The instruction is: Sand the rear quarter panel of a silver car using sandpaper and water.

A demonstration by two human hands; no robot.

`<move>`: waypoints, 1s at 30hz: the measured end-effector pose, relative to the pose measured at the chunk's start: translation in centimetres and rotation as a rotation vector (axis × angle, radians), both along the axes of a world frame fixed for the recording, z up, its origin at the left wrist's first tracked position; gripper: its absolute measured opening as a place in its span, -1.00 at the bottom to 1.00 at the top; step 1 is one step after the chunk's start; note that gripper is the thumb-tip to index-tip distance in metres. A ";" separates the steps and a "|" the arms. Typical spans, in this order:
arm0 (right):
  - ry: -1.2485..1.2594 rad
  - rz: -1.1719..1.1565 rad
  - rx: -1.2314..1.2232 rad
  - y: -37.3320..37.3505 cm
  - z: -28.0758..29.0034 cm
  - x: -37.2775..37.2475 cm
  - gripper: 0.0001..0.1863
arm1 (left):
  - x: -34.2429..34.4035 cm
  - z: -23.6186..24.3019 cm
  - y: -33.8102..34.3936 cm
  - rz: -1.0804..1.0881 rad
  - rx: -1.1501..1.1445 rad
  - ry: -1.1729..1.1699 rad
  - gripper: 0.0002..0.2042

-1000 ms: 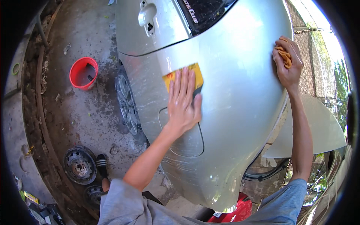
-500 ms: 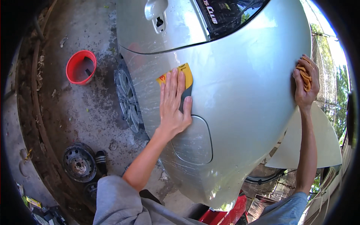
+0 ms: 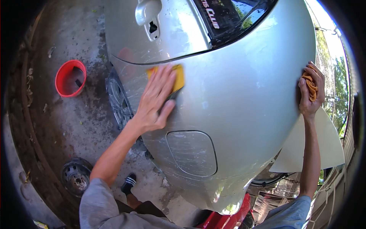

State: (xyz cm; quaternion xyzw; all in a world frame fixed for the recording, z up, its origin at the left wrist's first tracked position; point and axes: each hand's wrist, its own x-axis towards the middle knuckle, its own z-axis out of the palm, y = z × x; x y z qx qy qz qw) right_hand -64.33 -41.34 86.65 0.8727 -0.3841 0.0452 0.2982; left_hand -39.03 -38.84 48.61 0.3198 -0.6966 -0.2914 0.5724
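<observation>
A silver car's rear side panel [image 3: 236, 99] fills the middle, marked with whitish wet streaks on its left part. My left hand [image 3: 154, 99] lies nearly flat on it, pressing a yellow sheet of sandpaper [image 3: 178, 78] with a dark grey side against the paint just below the door seam. The fingers cover much of the sheet and are a little blurred. Farther right, my right hand [image 3: 312, 101] is closed round a bunched orange-brown cloth [image 3: 310, 87], resting at the panel's far edge. The closed fuel flap [image 3: 192, 152] is nearer to me.
On the concrete floor at left stands a red bucket [image 3: 58, 78] with a dark piece inside. A steel wheel rim [image 3: 76, 177] lies nearer. The car's wheel [image 3: 117, 101] and door handle [image 3: 146, 11] show beyond my left hand. A pale raised panel [image 3: 328, 141] is beside my right forearm.
My left hand has slid leftward with the sandpaper, away from the fuel flap. My right hand keeps its place with the cloth. The view has shifted slightly.
</observation>
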 end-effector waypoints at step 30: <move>-0.140 0.028 -0.066 0.6 -0.7 0.3 -0.72 | -10.1 13.0 2.0 0.087 -0.056 0.009 -0.32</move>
